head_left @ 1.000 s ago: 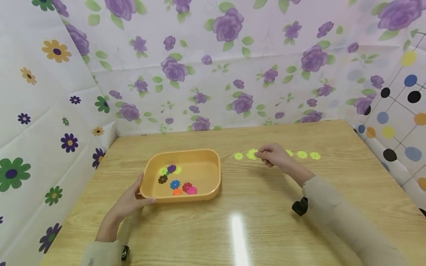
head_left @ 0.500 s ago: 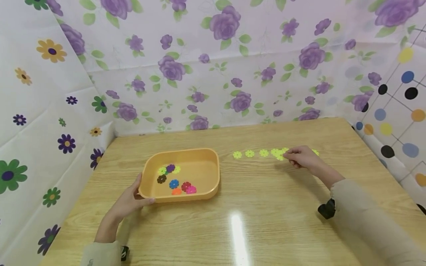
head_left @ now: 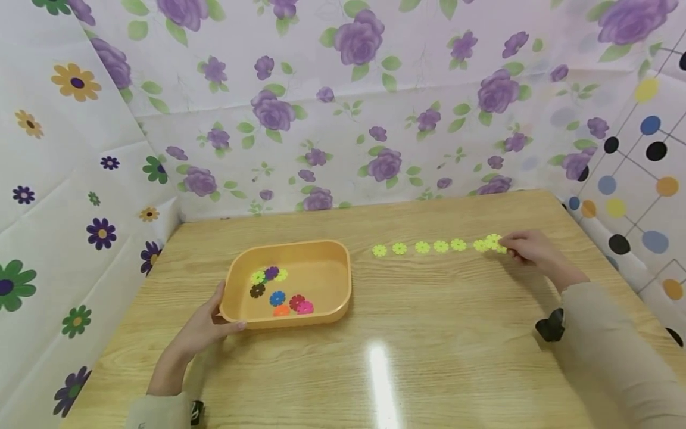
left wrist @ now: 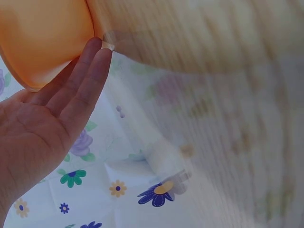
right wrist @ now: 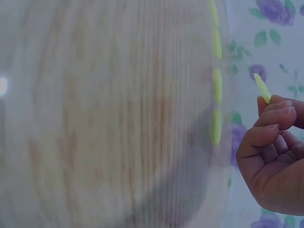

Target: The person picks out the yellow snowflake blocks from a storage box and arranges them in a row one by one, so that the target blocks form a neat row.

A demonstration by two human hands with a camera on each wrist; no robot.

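Note:
My right hand [head_left: 541, 253] pinches a yellow flower-shaped plastic disc [right wrist: 261, 87] between thumb and fingertips, held above the far right end of a row of matching discs [head_left: 422, 247] lying on the table. It partly covers the last ones in that row. At the left, my left hand [head_left: 198, 330] holds an orange plastic tray [head_left: 316, 271] by its near left corner, thumb on the near rim and fingers along the outer side [left wrist: 45, 42]. Inside the tray lie several flower discs: yellow, purple, brown, a blue disc [head_left: 277, 298], red, pink and orange, with a bit of green showing.
The wooden table [head_left: 300, 369] reaches back to a wall covered in purple-rose cloth [head_left: 321, 137]. Flower-print cloth [head_left: 43, 238] hangs at the left and dotted cloth [head_left: 643, 173] at the right. A black wrist device [head_left: 551, 325] sits under the right sleeve.
My right hand has moved rightward along the row with the yellow disc, uncovering the discs behind it. The left hand and the tray have stayed in place; the head view has shifted slightly.

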